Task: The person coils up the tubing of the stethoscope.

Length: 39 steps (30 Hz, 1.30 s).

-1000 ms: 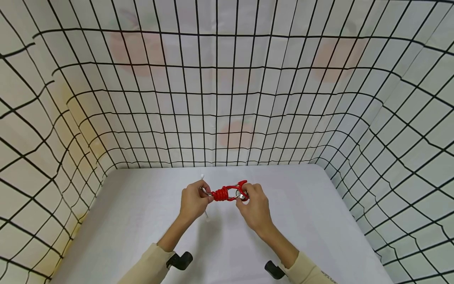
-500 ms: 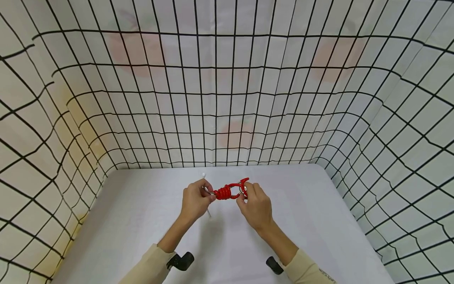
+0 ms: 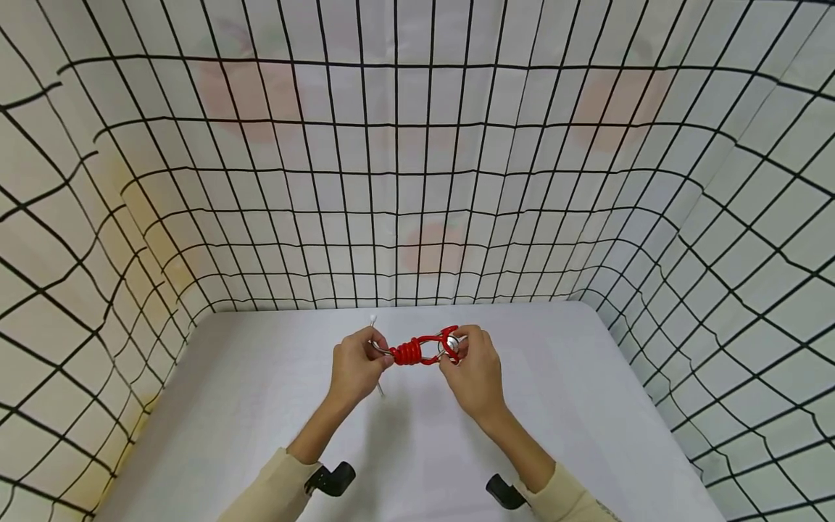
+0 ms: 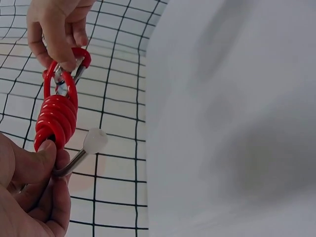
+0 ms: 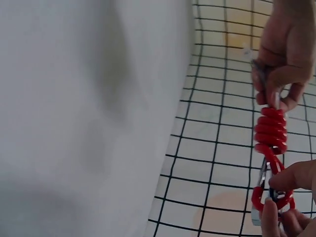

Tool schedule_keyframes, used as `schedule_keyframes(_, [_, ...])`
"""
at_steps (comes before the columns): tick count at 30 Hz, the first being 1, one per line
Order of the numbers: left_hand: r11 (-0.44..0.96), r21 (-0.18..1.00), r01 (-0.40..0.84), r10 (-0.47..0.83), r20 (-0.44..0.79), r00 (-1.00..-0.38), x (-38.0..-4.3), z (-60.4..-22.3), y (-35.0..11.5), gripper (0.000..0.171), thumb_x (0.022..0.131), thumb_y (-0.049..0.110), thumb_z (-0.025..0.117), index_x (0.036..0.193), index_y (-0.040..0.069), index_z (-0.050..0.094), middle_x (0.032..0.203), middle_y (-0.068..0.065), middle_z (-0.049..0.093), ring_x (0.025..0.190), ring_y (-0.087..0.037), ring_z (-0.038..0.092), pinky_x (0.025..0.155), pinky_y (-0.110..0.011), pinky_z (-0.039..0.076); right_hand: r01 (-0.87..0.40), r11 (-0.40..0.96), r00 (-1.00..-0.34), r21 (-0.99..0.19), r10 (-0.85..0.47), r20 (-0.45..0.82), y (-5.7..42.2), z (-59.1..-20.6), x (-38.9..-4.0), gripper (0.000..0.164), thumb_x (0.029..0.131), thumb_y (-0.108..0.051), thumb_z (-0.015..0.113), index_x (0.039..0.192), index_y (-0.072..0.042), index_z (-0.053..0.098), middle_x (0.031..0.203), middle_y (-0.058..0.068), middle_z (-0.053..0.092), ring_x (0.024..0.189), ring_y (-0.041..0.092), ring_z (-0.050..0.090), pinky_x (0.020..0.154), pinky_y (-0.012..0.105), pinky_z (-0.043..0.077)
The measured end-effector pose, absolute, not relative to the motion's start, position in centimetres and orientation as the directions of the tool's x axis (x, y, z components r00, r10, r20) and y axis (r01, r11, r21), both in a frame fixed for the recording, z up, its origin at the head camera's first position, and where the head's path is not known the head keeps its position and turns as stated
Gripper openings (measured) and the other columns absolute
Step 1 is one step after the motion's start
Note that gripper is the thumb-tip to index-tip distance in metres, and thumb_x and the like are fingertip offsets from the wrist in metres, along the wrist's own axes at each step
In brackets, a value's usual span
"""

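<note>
Between the two hands, above the white table, is a red cord (image 3: 407,352) wound in a tight coil on a metal hook. My left hand (image 3: 355,366) pinches the metal between thumb and fingers, just beside the coil. From those fingers a bent metal rod (image 4: 71,164) sticks out, tipped with a white knob (image 4: 95,141). On the coil's other side the cord runs out in a loop (image 4: 72,91) around shiny metal. My right hand (image 3: 476,370) pinches the loop's far end, where a round silver piece (image 3: 452,343) shows. Its fingertips partly hide that end.
A white-covered table (image 3: 274,406) lies below. Black wire mesh (image 3: 398,174) rises behind the table and on both sides, with pale cloth behind it. A black wrist camera (image 3: 331,479) is at the left sleeve, and another black camera (image 3: 505,492) at the right sleeve.
The right hand's fingers have shifted on the loop's far end, moving slightly to the right, and the silver piece shows more than half a second ago. The left hand has barely moved.
</note>
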<state>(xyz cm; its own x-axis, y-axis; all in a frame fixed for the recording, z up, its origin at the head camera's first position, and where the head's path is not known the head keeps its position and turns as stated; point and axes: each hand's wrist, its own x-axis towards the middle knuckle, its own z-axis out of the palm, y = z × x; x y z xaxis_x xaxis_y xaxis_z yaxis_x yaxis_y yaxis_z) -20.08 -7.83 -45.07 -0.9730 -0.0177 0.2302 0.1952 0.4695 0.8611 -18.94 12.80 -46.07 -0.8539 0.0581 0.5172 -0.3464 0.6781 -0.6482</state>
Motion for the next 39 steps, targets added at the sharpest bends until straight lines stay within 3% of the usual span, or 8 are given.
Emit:
schedule_keyframes(7, [0.478, 0.859, 0.182, -0.036, 0.227, -0.973, -20.0, -45.2, -8.0, 0.016, 0.081, -0.003, 0.080, 0.085, 0.005, 0.067, 0.073, -0.008, 0.073, 0.059, -0.013, 0.063, 0.055, -0.027, 0.054, -0.198, 0.563, -0.960, -0.802, 0.054, 0.275, 13.5, -44.9, -19.0, 0.046, 0.081, -0.007, 0.081, 0.118, -0.001, 0.055, 0.103, 0.014, 0.067, 0.083, 0.021, 0.068, 0.071, 0.031, 0.060])
schedule_keyframes(14, [0.481, 0.857, 0.183, -0.029, 0.225, -0.974, -19.9, -45.1, -8.1, 0.016, 0.082, -0.003, 0.080, 0.084, 0.005, 0.067, 0.073, -0.008, 0.074, 0.058, -0.013, 0.063, 0.056, -0.027, 0.054, -0.025, 0.454, -0.999, -0.891, -0.053, 0.001, 14.8, -44.3, -19.5, 0.030, 0.089, -0.019, 0.077, 0.112, -0.002, 0.069, 0.097, 0.007, 0.075, 0.086, 0.020, 0.072, 0.080, 0.038, 0.059])
schedule_keyframes(23, [0.486, 0.848, 0.211, 0.010, 0.236, -0.972, -20.1, -45.2, -8.3, 0.017, 0.080, -0.004, 0.080, 0.083, 0.006, 0.067, 0.073, -0.006, 0.073, 0.058, -0.012, 0.062, 0.055, -0.027, 0.053, 0.106, 0.342, -0.987, -0.934, -0.078, -0.141, 15.8, -44.2, -20.3, 0.017, 0.090, -0.018, 0.076, 0.098, -0.003, 0.075, 0.085, 0.007, 0.075, 0.082, 0.025, 0.065, 0.073, 0.034, 0.044])
schedule_keyframes(32, [0.471, 0.854, 0.219, 0.058, 0.218, -0.974, -20.5, -45.4, -8.7, 0.018, 0.080, -0.005, 0.081, 0.082, 0.007, 0.067, 0.070, -0.004, 0.071, 0.059, -0.012, 0.062, 0.056, -0.027, 0.054, 0.148, 0.262, -0.985, -0.954, -0.048, -0.166, 16.1, -44.2, -20.4, 0.013, 0.092, -0.011, 0.070, 0.096, 0.000, 0.076, 0.081, 0.005, 0.072, 0.080, 0.028, 0.062, 0.073, 0.034, 0.046])
schedule_keyframes(39, [0.476, 0.843, 0.250, 0.070, 0.247, -0.967, -20.8, -45.6, -9.2, 0.018, 0.081, -0.003, 0.081, 0.083, 0.008, 0.067, 0.071, -0.003, 0.072, 0.059, -0.014, 0.061, 0.056, -0.027, 0.053, 0.152, 0.251, -0.985, -0.956, -0.042, -0.168, 16.0, -43.8, -20.7, 0.014, 0.093, -0.010, 0.066, 0.094, 0.001, 0.073, 0.083, 0.006, 0.073, 0.076, 0.023, 0.066, 0.080, 0.037, 0.047])
